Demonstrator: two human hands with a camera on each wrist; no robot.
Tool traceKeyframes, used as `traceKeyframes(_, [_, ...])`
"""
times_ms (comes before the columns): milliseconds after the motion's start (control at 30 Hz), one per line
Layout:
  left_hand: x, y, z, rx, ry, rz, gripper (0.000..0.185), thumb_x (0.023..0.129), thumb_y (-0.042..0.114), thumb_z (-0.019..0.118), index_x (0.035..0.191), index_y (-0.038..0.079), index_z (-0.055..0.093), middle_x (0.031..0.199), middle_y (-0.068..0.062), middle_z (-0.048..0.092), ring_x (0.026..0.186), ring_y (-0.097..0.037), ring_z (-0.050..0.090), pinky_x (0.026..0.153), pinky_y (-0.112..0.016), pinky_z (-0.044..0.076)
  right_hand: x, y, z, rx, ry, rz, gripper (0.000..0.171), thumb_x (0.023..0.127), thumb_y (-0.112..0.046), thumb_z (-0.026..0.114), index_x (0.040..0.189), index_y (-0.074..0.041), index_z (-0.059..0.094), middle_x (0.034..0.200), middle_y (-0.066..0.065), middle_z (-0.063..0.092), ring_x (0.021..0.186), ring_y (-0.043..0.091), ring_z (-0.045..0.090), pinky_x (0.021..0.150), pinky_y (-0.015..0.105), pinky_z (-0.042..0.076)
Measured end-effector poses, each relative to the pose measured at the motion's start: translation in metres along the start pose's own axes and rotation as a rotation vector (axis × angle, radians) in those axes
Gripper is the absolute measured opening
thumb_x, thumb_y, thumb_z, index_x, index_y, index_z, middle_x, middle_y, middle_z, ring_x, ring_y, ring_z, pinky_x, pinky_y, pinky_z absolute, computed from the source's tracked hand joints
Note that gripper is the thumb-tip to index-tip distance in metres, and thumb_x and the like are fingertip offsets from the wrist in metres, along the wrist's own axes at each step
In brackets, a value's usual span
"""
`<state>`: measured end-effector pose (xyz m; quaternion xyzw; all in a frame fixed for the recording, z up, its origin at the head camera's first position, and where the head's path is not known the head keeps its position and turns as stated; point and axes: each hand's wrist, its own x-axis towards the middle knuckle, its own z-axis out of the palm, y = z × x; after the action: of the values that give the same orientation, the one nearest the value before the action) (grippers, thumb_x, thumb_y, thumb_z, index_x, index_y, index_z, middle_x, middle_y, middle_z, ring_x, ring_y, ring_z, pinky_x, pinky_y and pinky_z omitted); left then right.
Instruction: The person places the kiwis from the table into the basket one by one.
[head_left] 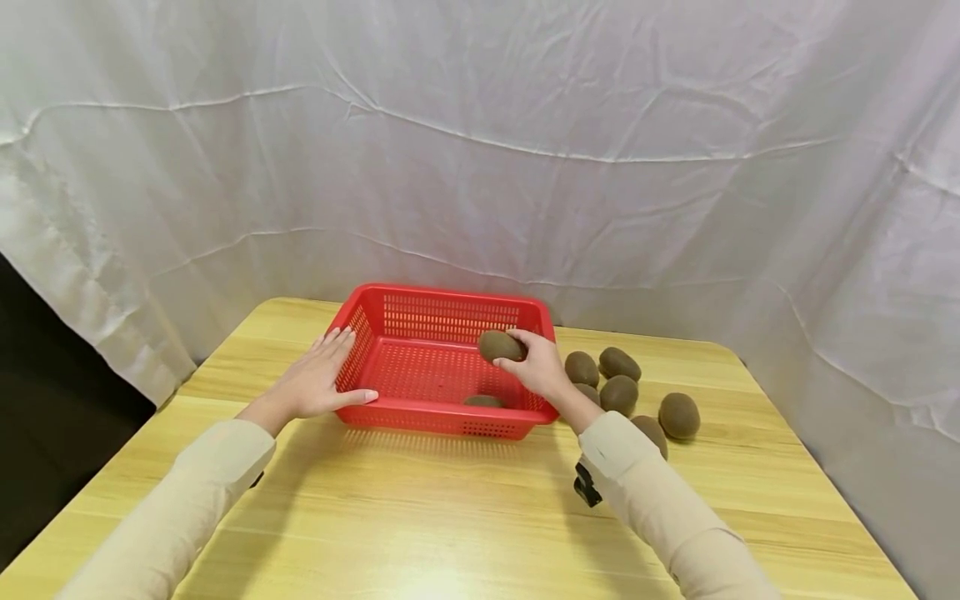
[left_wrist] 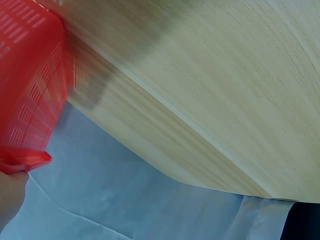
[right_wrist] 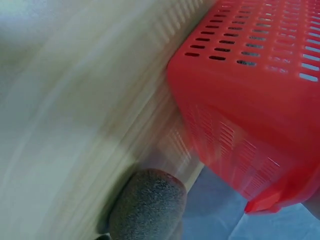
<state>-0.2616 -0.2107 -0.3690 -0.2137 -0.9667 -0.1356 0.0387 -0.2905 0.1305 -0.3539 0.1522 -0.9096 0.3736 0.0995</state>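
A red plastic basket (head_left: pixel 442 417) with slotted walls stands on the wooden table. My left hand (head_left: pixel 318 379) rests on its left rim, fingers straight along the side and thumb on the front rim. Over the basket's right part, my right hand (head_left: pixel 538 365) pinches a brown kiwi (head_left: pixel 498 346) between thumb and fingers. Another kiwi (head_left: pixel 483 401) lies inside the basket near the front wall, partly hidden by the rim. In the left wrist view only a bit of the left hand (left_wrist: pixel 11 195) shows, at the basket rim.
Several loose kiwis (head_left: pixel 619 395) lie on the table right of the basket, some partly hidden behind the right arm. One kiwi (right_wrist: pixel 150 205) shows close beside the basket in the right wrist view. A pale curtain (head_left: pixel 480 167) hangs behind the table (head_left: pixel 420 517).
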Motion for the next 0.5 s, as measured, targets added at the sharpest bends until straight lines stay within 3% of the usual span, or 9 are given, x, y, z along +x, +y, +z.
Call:
traceKeyframes(200, [0.000,0.000,0.000,0.003,0.004,-0.002,0.102,0.080,0.062,0.055,0.144,-0.009,0.017,0.152,-0.025,0.016,0.142,-0.041,0.011,0.116,-0.052,0.009,0.008,0.001,0.000,-0.078,-0.111,-0.011,0.051,0.081,-0.017,0.071,0.126,-0.001,0.055,0.118,0.017,0.062,0.101,0.028,0.061,0.085,0.041,0.051])
traceKeyframes(500, [0.000,0.000,0.000,-0.005,0.007,0.000,0.101,0.081,0.060,0.056,0.144,-0.009,0.018,0.152,-0.026,0.017,0.142,-0.041,0.011,0.116,-0.053,0.009,0.014,-0.001,0.008,-0.247,-0.291,-0.100,0.043,0.080,-0.010,0.070,0.118,0.005,0.058,0.109,0.018,0.065,0.092,0.026,0.060,0.083,0.039,0.051])
